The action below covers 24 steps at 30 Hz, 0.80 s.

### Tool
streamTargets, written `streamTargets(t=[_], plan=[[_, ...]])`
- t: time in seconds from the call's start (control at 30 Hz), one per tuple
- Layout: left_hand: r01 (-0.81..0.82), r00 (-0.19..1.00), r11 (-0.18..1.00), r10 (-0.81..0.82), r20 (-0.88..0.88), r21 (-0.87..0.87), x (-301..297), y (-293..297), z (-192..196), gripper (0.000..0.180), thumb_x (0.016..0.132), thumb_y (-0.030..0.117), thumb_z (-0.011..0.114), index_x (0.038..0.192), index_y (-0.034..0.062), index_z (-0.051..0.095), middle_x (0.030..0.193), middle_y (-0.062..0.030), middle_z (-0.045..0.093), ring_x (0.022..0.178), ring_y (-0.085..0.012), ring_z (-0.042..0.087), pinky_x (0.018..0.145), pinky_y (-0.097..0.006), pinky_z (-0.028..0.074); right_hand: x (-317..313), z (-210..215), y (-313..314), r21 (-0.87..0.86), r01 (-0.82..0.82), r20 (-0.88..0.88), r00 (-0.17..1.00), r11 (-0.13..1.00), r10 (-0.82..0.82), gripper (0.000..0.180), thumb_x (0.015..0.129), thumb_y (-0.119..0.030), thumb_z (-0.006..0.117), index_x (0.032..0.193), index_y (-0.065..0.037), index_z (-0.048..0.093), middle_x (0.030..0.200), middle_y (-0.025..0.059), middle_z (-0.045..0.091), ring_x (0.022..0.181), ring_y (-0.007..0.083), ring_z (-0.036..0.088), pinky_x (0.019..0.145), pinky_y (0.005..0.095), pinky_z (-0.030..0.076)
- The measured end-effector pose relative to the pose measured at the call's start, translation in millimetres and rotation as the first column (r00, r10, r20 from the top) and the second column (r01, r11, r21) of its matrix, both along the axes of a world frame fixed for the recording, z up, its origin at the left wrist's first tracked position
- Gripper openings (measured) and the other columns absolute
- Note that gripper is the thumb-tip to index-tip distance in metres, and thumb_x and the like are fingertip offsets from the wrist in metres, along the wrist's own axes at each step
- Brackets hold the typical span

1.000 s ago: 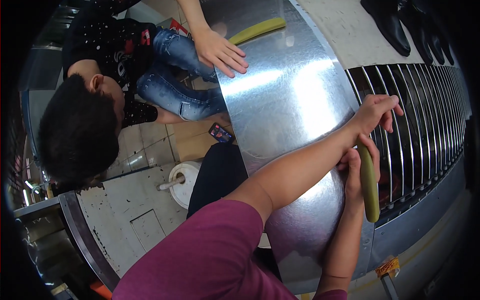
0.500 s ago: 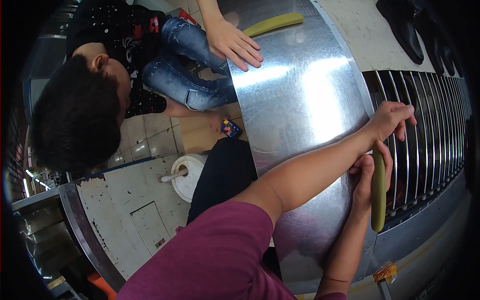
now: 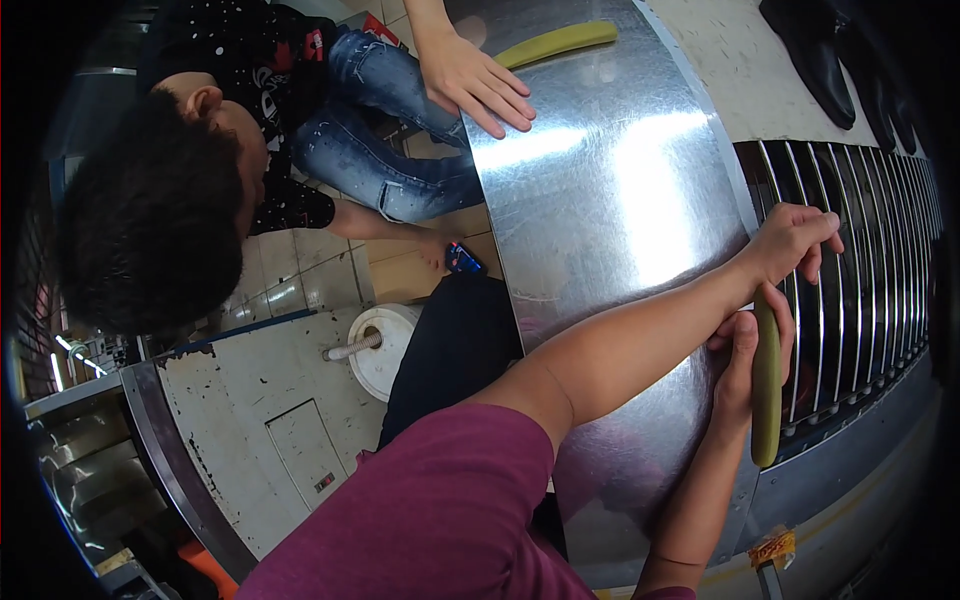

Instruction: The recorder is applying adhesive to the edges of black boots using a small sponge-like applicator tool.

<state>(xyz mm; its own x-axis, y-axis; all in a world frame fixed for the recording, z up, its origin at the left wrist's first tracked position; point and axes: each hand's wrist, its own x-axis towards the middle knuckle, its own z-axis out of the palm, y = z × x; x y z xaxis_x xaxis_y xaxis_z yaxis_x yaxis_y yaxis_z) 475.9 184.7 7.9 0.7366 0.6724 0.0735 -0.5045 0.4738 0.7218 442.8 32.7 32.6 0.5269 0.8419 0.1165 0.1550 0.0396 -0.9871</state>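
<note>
My right hand [image 3: 742,352] grips a long yellow-green stick [image 3: 767,395] that lies lengthwise along the seam between a shiny curved metal sheet [image 3: 610,190] and a grille of chrome bars [image 3: 870,290]. My left arm crosses over the sheet, and my left hand [image 3: 790,240] rests just above the stick's top end with its fingers curled on the first grille bars. I cannot see anything in the left hand.
Another person with dark hair, a black top and jeans crouches at the left, one hand [image 3: 480,80] flat on the sheet beside a second yellow-green stick [image 3: 555,42], the other hand by a phone [image 3: 462,260]. A white bucket [image 3: 385,350] stands on the floor. Black shoes [image 3: 830,60] lie top right.
My hands hold the same spot at the seam, with the stick shifting only slightly. The other person's hand stays flat on the sheet. The view has drifted a little.
</note>
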Motion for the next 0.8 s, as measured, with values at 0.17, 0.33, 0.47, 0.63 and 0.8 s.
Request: streamTargets(t=[0.17, 0.33, 0.47, 0.63, 0.8], plan=[[0.002, 1.0, 1.0, -0.002, -0.004, -0.001, 0.2, 3.8, 1.8, 0.046, 0.101, 0.041, 0.056, 0.088, -0.0018, 0.069, 0.055, -0.0066, 0.059, 0.048, -0.0136, 0.059, 0.053, -0.027, 0.05, 4.1, -0.8, 2.0, 0.001, -0.012, 0.017, 1.0, 1.0, 0.012, 0.045, 0.104, -0.018, 0.061, 0.141, 0.003, 0.048, 0.082, 0.0058, 0.062, 0.067, 0.0102, 0.055, 0.063, 0.0228, 0.046], [-0.02, 1.0, 1.0, 0.021, -0.006, 0.001, 2.6, 2.4, 5.3, 0.046, 0.1, 0.039, 0.056, 0.086, -0.0018, 0.069, 0.055, -0.0066, 0.059, 0.048, -0.0132, 0.059, 0.053, -0.027, 0.049, -1.7, 5.2, 10.0, 0.073, 0.132, -0.171, 0.978, 0.989, -0.118, 0.045, 0.104, -0.022, 0.06, 0.14, 0.004, 0.049, 0.089, 0.0083, 0.065, 0.071, 0.0101, 0.057, 0.065, 0.0226, 0.046], [-0.035, 0.999, 0.999, 0.035, -0.007, -0.008, 0.8, 2.3, 7.5, 0.045, 0.1, 0.039, 0.057, 0.083, -0.0016, 0.069, 0.055, -0.0063, 0.059, 0.047, -0.0127, 0.059, 0.052, -0.027, 0.048, 0.1, 7.7, 9.6, 0.023, 0.327, -0.087, 0.942, 0.945, -0.324, 0.044, 0.105, -0.026, 0.057, 0.138, 0.003, 0.051, 0.092, 0.0084, 0.066, 0.07, 0.0084, 0.056, 0.068, 0.0214, 0.047], [-0.046, 0.999, 0.999, 0.046, -0.026, -0.008, -3.9, 1.1, 8.5, 0.045, 0.1, 0.038, 0.057, 0.083, -0.0015, 0.069, 0.054, -0.0058, 0.059, 0.046, -0.0127, 0.057, 0.053, -0.026, 0.048, -1.5, -0.2, 0.0, -0.018, 0.186, -0.037, 0.982, 0.982, -0.187, 0.034, 0.105, -0.03, 0.054, 0.108, 0.002, 0.065, 0.086, 0.0058, 0.061, 0.068, 0.0097, 0.052, 0.062, 0.0223, 0.041], [-0.041, 0.999, 0.999, 0.041, -0.002, -0.01, 3.3, -9.7, 14.6, 0.042, 0.099, 0.036, 0.059, 0.082, -0.0003, 0.07, 0.054, -0.0048, 0.06, 0.045, -0.0113, 0.057, 0.048, -0.025, 0.04, 4.5, 4.4, -6.7, 0.031, 0.079, 0.115, 0.99, 0.996, -0.082, 0.04, 0.106, -0.028, 0.046, 0.077, -0.002, 0.055, 0.087, 0.0085, 0.06, 0.072, 0.0137, 0.053, 0.065, 0.029, 0.044]])
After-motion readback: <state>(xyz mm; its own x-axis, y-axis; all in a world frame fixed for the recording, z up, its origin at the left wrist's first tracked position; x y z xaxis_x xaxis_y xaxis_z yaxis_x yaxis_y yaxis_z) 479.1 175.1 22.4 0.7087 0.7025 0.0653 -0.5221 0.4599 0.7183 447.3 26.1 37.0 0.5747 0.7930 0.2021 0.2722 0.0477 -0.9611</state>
